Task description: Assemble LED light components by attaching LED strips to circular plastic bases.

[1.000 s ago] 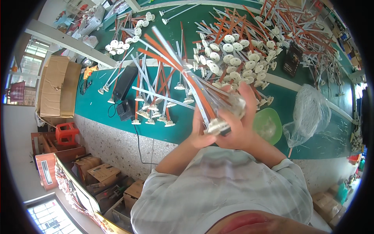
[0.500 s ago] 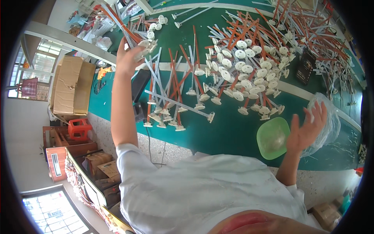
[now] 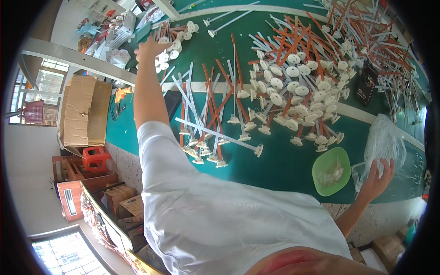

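My left hand [image 3: 149, 49] reaches to the far left, fingers stretched out and nothing gripped in them. It is beside a small heap of white round discs [image 3: 173, 54] with orange and grey flat strips. Over at the right, my right hand [image 3: 379, 179] has its fingers apart, at the near edge of a clear plastic bag [image 3: 385, 140]. A green bowl [image 3: 321, 170] with small pale pieces in it stands left of that hand. In the middle lies a large pile of disc-ended strips [image 3: 293, 87], and a smaller spread of them [image 3: 206, 110] lies nearer my left arm.
More strips [image 3: 366, 34] are heaped at the far right, beside a black box [image 3: 366, 82]. A white bar [image 3: 82, 59] borders the green table [image 3: 256, 169] at left. An open cardboard box [image 3: 82, 110], a yellow tool [image 3: 121, 94] and a red stool [image 3: 95, 158] are left.
My left hand has let go of the bundle of disc-ended strips and moved slightly farther away. My right hand has lowered toward the plastic bag. The view has shifted a little.
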`<state>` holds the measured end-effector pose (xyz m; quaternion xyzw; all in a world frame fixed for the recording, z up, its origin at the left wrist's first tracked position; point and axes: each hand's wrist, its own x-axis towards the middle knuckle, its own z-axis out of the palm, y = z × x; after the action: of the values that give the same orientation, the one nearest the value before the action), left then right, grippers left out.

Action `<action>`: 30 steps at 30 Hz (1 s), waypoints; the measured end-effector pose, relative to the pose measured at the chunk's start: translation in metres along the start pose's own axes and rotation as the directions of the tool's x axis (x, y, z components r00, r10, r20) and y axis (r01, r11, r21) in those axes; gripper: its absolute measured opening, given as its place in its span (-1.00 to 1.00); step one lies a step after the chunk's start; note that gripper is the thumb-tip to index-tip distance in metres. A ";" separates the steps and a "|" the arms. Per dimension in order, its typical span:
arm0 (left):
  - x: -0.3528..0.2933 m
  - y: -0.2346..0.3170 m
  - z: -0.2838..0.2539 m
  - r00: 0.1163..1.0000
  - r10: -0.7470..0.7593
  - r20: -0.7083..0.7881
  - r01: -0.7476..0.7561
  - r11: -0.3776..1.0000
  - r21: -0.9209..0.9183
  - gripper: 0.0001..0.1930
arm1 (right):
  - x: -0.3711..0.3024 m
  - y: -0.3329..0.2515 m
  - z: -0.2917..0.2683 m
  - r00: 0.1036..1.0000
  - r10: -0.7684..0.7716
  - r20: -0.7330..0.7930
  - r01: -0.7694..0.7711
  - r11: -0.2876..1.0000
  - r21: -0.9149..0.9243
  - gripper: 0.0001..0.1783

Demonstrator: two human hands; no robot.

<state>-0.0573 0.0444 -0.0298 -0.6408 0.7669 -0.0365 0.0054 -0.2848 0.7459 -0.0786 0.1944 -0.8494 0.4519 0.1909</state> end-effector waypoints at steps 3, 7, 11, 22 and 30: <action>0.008 -0.005 0.027 0.977 0.204 -0.054 -0.203 0.979 0.037 0.08 | 0.003 -0.007 0.001 1.000 0.014 -0.001 -0.014 0.998 0.056 -0.75; 0.033 -0.011 0.052 0.893 0.384 -0.232 -0.388 0.921 0.033 -0.01 | 0.010 -0.011 0.003 1.000 -0.021 0.011 0.020 0.993 0.118 -0.74; -0.080 0.002 0.005 0.777 0.538 -0.328 -0.541 0.836 0.089 -0.20 | 0.011 -0.010 0.005 0.998 -0.065 0.016 0.058 0.966 0.251 -0.78; -0.362 -0.010 0.020 0.994 -0.047 0.096 0.048 0.999 -0.007 -0.28 | 0.008 0.021 0.009 0.991 -0.079 0.106 0.035 0.930 0.366 -0.85; -0.344 -0.008 0.059 0.969 -0.199 0.149 0.188 0.979 0.085 -0.15 | 0.004 0.026 0.012 0.990 -0.082 0.111 0.027 0.904 0.427 -0.88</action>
<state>0.0149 0.3783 -0.1010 -0.7127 0.6962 -0.0135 0.0846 -0.3034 0.7487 -0.1008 0.2833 -0.7353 0.6072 0.1023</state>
